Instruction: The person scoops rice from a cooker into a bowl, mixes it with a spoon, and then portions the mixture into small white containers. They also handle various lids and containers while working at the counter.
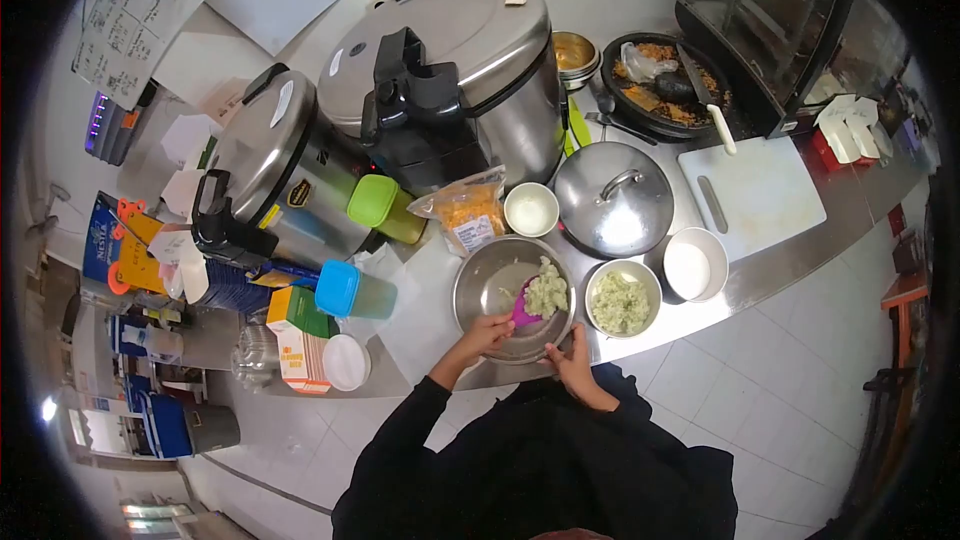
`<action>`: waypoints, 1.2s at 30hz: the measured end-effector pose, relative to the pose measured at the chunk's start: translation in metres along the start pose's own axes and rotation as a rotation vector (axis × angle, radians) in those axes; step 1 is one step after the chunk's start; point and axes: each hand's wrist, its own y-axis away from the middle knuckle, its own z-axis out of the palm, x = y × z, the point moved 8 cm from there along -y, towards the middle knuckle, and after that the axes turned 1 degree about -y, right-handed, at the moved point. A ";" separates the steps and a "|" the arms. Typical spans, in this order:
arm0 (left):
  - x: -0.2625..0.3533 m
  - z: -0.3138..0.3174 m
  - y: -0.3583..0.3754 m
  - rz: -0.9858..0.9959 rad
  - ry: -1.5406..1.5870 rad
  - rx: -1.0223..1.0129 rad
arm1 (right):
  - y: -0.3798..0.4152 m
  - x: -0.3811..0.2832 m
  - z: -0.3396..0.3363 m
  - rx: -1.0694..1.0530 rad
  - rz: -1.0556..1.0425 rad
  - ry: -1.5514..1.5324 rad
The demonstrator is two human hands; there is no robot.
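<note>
A steel mixing bowl [482, 285] stands at the counter's front edge with a lump of pale green mash [546, 290] on its right side. My left hand [485, 335] is over the bowl's near rim and holds a pink spatula [524, 308], whose blade is pushed into the mash. My right hand [573, 358] grips the bowl's rim at the near right. Just right of it sits a smaller bowl [622, 302] filled with the same mash.
An empty white bowl [695, 265], a pot with a steel lid [613, 200], a bag of shredded cheese [468, 212] and a white cup [531, 210] surround the mixing bowl. Two large cookers [450, 60] stand behind. A white cutting board [755, 190] lies right; cartons and lidded tubs are at left.
</note>
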 end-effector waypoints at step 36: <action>0.064 -0.028 0.022 0.377 -0.928 0.591 | 0.020 -0.011 -0.130 0.482 -0.247 0.520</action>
